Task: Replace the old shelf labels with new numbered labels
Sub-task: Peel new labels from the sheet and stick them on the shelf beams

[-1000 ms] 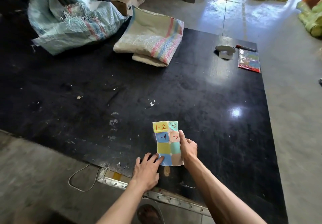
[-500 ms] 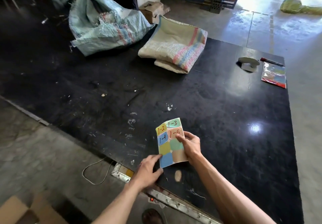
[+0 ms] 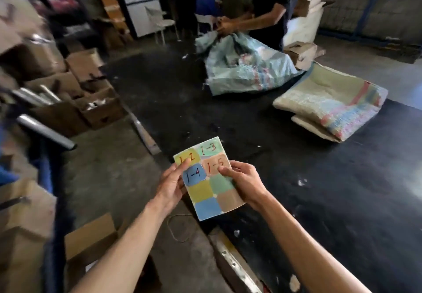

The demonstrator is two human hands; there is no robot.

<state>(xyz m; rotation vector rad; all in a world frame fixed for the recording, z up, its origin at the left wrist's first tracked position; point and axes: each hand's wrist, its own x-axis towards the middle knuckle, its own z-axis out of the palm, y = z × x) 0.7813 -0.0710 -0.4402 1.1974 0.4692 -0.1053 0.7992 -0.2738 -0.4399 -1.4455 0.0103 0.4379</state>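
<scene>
I hold a sheet of coloured sticker labels (image 3: pixel 211 192) in the air above the near left edge of the black table (image 3: pixel 319 178). Its top four stickers read 1-2, 1-3, 1-4 and 1-5; the lower ones are blank. My left hand (image 3: pixel 171 184) grips the sheet's left edge, its thumb on the yellow 1-2 sticker. My right hand (image 3: pixel 242 178) holds the right edge, with fingertips on the orange 1-5 sticker. No shelf is recognisable in the blurred view.
A folded woven sack (image 3: pixel 331 107) lies on the table at right. Another person (image 3: pixel 265 7) handles a filled woven sack (image 3: pixel 246 66) at the far side. Open cardboard boxes (image 3: pixel 91 101) and metal tubes (image 3: pixel 43 130) crowd the floor at left. A box (image 3: pixel 91 240) stands near my left arm.
The sheet has come up off the table and both hands now grip it. My view has swung left and up, so the boxes and the other person appear.
</scene>
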